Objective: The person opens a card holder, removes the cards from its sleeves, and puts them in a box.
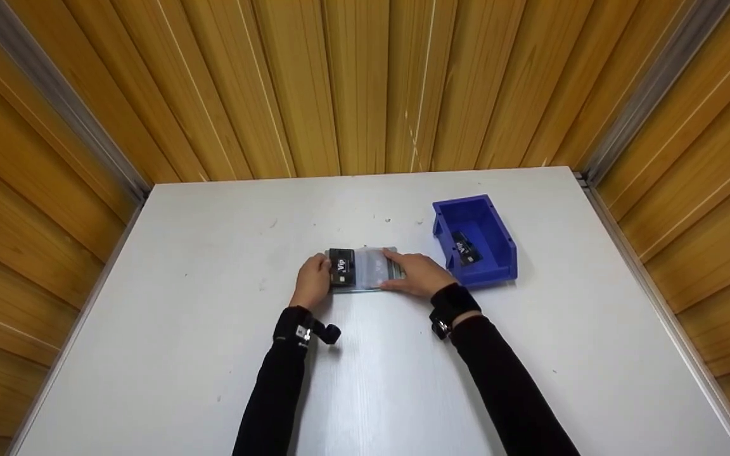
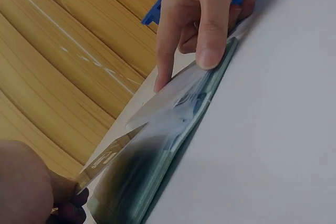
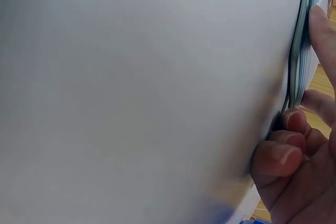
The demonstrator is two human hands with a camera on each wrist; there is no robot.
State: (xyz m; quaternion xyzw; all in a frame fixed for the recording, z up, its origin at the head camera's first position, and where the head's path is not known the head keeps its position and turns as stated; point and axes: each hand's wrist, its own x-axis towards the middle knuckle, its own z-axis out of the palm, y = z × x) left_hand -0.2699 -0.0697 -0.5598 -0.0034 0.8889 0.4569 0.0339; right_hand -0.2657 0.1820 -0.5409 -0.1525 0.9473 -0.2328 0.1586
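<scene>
A card holder booklet (image 1: 374, 266) with clear plastic sleeves and a greenish cover lies open on the white table. My left hand (image 1: 312, 284) pinches a black card (image 1: 341, 267) marked "Vip" at its left side. In the left wrist view the card (image 2: 107, 156) tilts over the booklet, its far edge at a clear sleeve (image 2: 163, 100). From the right, my right hand (image 1: 425, 273) holds the sleeves, thumb at the near edge and index finger at the far edge. Its other fingers (image 3: 281, 158) curl beside the booklet.
A blue plastic bin (image 1: 495, 237) stands on the table just beyond my right hand, with a black card (image 1: 466, 248) inside. Wood-patterned walls (image 1: 352, 88) enclose the white table (image 1: 213, 253) at the back and both sides.
</scene>
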